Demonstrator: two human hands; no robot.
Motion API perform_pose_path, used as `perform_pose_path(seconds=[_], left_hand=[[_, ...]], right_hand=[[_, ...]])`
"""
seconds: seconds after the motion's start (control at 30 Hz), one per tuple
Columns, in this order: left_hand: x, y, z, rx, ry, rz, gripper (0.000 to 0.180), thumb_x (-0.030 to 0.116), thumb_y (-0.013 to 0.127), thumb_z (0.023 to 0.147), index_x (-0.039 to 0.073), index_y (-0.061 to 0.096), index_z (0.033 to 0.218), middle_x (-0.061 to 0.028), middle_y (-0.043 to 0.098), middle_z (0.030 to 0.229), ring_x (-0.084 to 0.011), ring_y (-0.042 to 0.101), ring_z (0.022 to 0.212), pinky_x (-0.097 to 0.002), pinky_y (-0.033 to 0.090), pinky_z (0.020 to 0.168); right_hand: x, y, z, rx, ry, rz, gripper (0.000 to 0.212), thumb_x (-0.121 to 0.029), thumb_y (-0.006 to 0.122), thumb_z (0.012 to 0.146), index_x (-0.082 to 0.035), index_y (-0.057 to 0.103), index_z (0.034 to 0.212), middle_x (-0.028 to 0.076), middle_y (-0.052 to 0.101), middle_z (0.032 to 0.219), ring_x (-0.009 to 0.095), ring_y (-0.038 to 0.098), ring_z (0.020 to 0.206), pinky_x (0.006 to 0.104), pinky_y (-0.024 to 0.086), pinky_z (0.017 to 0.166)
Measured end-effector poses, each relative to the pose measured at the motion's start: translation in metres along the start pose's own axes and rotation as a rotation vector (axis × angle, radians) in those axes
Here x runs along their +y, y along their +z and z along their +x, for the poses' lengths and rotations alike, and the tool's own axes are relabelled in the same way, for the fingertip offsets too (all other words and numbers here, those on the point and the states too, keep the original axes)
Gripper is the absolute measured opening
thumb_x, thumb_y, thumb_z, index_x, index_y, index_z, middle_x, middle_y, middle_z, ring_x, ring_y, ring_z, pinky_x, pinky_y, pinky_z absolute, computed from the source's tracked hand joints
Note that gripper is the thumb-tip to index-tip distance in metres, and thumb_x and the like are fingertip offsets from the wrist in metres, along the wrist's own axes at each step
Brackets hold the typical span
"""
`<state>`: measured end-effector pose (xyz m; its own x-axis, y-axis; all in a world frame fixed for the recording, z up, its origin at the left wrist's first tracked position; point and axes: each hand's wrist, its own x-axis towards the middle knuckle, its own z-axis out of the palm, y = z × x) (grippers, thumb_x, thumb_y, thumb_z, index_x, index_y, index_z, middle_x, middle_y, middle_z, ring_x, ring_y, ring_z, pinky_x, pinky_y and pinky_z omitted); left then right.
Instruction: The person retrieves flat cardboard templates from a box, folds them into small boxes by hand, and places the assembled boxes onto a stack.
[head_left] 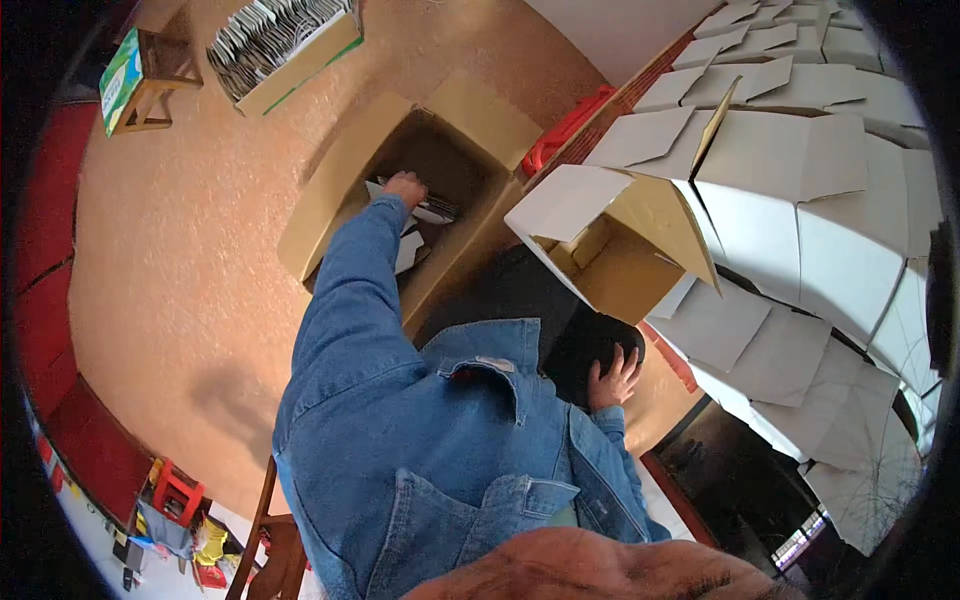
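My left hand reaches down into a large open brown cardboard box. Its fingers are curled over flat cardboard pieces, though their tips are hidden. Another pale flat piece lies lower in the same box, partly behind my denim sleeve. My right hand rests with fingers spread on my dark-trousered knee, holding nothing. Just beyond it stands an open white box with a brown inside; its flaps are folded out.
Many white boxes are stacked along the right. A carton packed with flat grey pieces sits on the floor at the far left, beside a wooden stool. Red cloth lies behind the brown box. A wooden chair is at lower left.
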<state>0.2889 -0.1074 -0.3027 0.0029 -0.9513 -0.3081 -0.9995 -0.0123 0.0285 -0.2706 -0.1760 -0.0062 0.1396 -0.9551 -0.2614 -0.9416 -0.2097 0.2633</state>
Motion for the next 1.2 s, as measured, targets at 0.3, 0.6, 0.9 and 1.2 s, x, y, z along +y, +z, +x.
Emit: perform_pose_path(seconds=[0.3, 0.6, 0.9, 1.2], left_hand=[[0.012, -0.041, -0.023, 0.261, -0.123, -0.119, 0.013, 0.021, 0.055, 0.089, 0.015, 0.067, 0.091, -0.0078, 0.069, 0.094, -0.0264, 0.062, 0.09, -0.0387, 0.05, 0.08], [0.025, -0.089, -0.071, 0.408, -0.308, -0.239, 0.015, 0.027, 0.068, 0.078, 0.016, 0.066, 0.089, -0.0076, 0.067, 0.086, -0.0306, 0.063, 0.084, -0.0411, 0.052, 0.076], [0.04, -0.141, -0.187, 0.724, -0.736, -0.82, 0.029, 0.026, 0.08, 0.069, 0.014, 0.073, 0.095, -0.008, 0.073, 0.092, -0.031, 0.067, 0.083, -0.0393, 0.053, 0.072], [0.123, -0.358, -0.309, 0.751, -0.298, -0.505, 0.025, 0.009, 0.076, 0.066, 0.009, 0.074, 0.091, -0.0054, 0.071, 0.082, -0.0237, 0.059, 0.069, -0.0332, 0.048, 0.068]], right_hand=[[0.003, 0.005, 0.005, 0.065, -0.053, 0.006, 0.066, -0.044, 0.061, 0.085, -0.031, 0.04, 0.147, 0.009, 0.024, 0.161, 0.044, 0.031, 0.14, 0.0651, 0.04, 0.1], [-0.016, -0.002, 0.021, 0.06, -0.144, 0.024, 0.066, -0.045, 0.06, 0.087, -0.03, 0.04, 0.147, 0.009, 0.025, 0.161, 0.046, 0.03, 0.141, 0.0646, 0.036, 0.104], [-0.017, 0.006, 0.017, 0.138, -0.243, 0.087, 0.065, -0.045, 0.061, 0.087, -0.028, 0.042, 0.146, 0.008, 0.024, 0.162, 0.046, 0.027, 0.143, 0.0643, 0.033, 0.107], [0.005, 0.007, 0.002, 0.298, -0.359, 0.343, 0.074, -0.043, 0.068, 0.083, -0.015, 0.043, 0.146, 0.012, 0.037, 0.155, 0.039, 0.036, 0.141, 0.0507, 0.033, 0.113]])
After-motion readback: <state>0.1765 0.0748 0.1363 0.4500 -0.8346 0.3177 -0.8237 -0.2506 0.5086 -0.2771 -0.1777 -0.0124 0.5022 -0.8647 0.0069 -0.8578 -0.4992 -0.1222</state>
